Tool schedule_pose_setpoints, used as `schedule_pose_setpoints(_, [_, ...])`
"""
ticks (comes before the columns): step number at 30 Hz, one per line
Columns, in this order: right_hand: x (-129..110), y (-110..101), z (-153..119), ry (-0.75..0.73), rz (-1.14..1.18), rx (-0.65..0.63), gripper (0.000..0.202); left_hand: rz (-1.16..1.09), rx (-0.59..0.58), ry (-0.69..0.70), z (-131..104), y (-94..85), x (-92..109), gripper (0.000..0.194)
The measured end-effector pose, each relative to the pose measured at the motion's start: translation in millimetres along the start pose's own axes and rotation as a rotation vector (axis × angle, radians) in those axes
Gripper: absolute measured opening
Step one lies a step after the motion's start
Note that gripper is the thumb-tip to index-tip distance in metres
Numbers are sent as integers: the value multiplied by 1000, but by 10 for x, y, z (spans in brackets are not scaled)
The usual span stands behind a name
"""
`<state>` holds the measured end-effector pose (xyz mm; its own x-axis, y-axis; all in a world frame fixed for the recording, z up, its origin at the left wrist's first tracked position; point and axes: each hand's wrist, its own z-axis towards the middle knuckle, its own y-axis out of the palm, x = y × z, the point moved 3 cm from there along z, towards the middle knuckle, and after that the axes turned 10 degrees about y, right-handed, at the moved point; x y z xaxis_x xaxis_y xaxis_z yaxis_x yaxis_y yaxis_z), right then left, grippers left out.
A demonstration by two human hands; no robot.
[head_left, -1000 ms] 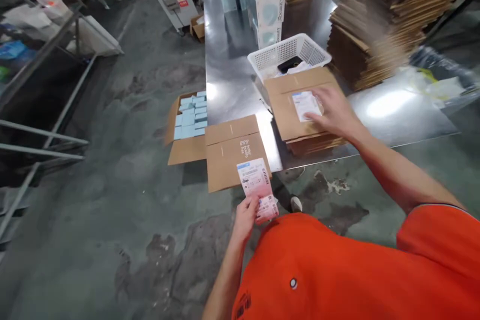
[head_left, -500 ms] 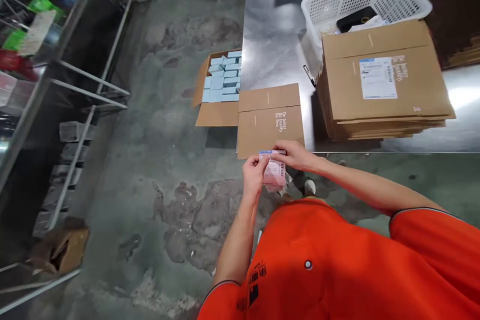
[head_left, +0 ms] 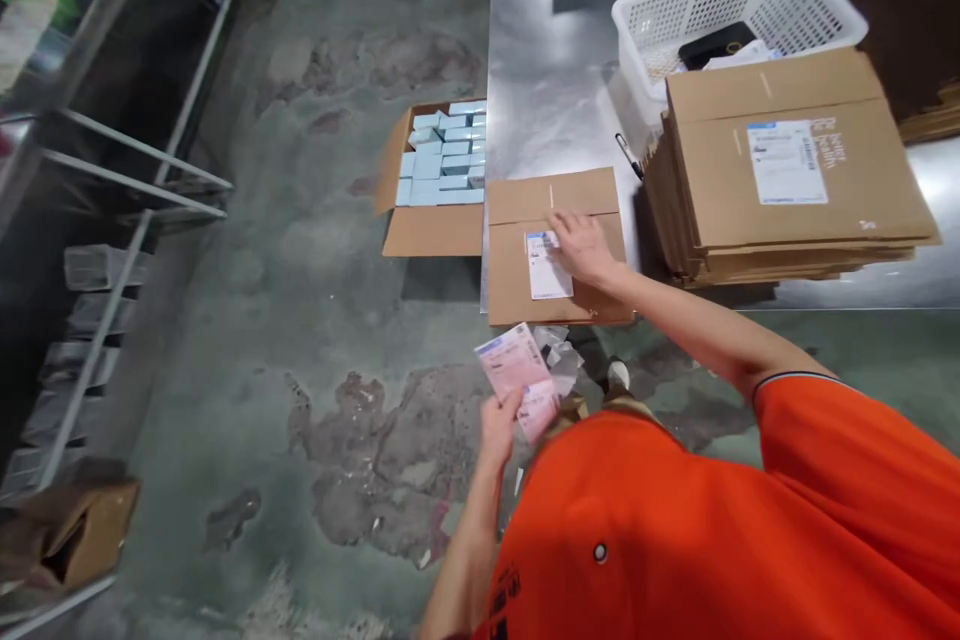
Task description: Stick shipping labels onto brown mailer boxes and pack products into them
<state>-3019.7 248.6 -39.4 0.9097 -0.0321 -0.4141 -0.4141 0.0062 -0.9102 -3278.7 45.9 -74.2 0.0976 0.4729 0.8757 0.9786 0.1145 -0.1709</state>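
Observation:
My left hand [head_left: 497,428] pinches a strip of pink shipping labels [head_left: 514,365] below the table's front edge. My right hand [head_left: 586,248] lies over a flat folded cardboard carton [head_left: 514,205], fingers stretched out. Its fingers touch the upper right part of a white shipping label [head_left: 550,280] on that carton. Part of the label and the carton's printing are hidden under the hand.
A stack of flat cartons [head_left: 862,210], the top one labelled, sits on the metal table [head_left: 521,50] beside a white plastic basket [head_left: 637,30] and a pen [head_left: 628,155]. Left of the table, an open box [head_left: 431,232] holds several light-blue boxes. A metal rack [head_left: 142,175] stands far left.
My right hand has moved from the label strip up onto the carton, where a white label now lies. My left hand has lowered, still holding the strip.

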Motion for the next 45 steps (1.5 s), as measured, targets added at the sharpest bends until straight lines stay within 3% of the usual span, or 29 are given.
schedule_pose_setpoints(4, [-308, 283, -370, -210, 24, -67, 61, -3, 133, 99, 484, -46, 226, 41])
schedule_pose_setpoints(6, [-368, 382, -689, -354, 77, -137, 65, 7, 100, 138, 679, 47, 332, 40])
schedule_pose_setpoints(8, [-259, 371, -969, -440, 138, -177, 61, 13, 54, 167, 753, 142, 393, 37])
schedule_pose_setpoints(9, [-126, 317, -1047, -379, 156, -138, 57, 10, 41, 175, 745, 176, 403, 35])
schedule_pose_setpoints(10, [55, 237, -1079, -228, 164, -55, 54, 9, 32, 181, 713, 199, 402, 34])
schedule_pose_setpoints(12, [458, 51, -1084, 221, 181, 107, 53, 9, 32, 184, 600, 220, 377, 31])
schedule_pose_setpoints(14, [706, -87, -1092, 553, 236, 92, 54, 6, 49, 178, 452, 228, 359, 30])
schedule_pose_setpoints(16, [711, -224, -1124, 620, 350, 23, 49, -4, 80, 174, 297, 245, 388, 33])
schedule_pose_setpoints(19, [593, -632, -1239, 489, 585, 183, 43, -204, 120, 182, 95, 331, 543, 37])
schedule_pose_setpoints(21, [735, -1038, -1323, 421, 694, 351, 45, -370, 89, 184, 3, 451, 690, 41])
schedule_pose_setpoints(23, [1160, -1493, -1367, 394, 708, 494, 49, -429, 9, 167, -52, 612, 821, 45])
schedule_pose_setpoints(25, [1773, -1930, -1368, 403, 657, 594, 49, -397, -88, 115, -84, 785, 892, 49])
schedule_pose_setpoints(27, [2341, -2259, -1328, 432, 547, 565, 45, -340, -191, 50, -112, 943, 903, 53])
schedule_pose_setpoints(29, [2634, -2428, -1279, 477, 370, 510, 44, -264, -273, 13, -146, 1064, 876, 55])
schedule_pose_setpoints(31, [2506, -2417, -1220, 430, 211, 516, 49, -179, -306, 27, -185, 1143, 842, 53])
schedule_pose_setpoints(33, [1999, -2214, -1133, 222, 244, 444, 56, -89, -317, 70, -227, 1189, 808, 51])
schedule_pose_setpoints(34, [1663, -2054, -1086, 79, 332, 330, 58, -53, -327, 92, -249, 1203, 791, 49])
schedule_pose_setpoints(36, [991, -1676, -1012, -154, 529, -19, 57, -9, -351, 122, -289, 1202, 759, 47])
schedule_pose_setpoints(38, [491, -1304, -971, -237, 627, -309, 42, 5, -367, 115, -327, 1156, 743, 43])
schedule_pose_setpoints(40, [220, -984, -950, -202, 658, -434, 29, -62, -384, 100, -362, 1083, 777, 41])
schedule_pose_setpoints(42, [90, -737, -970, -161, 677, -473, 36, -197, -367, 136, -365, 1009, 880, 52])
schedule_pose_setpoints(45, [-37, -518, -1079, -177, 685, -480, 41, -289, -168, 244, -239, 911, 1056, 41])
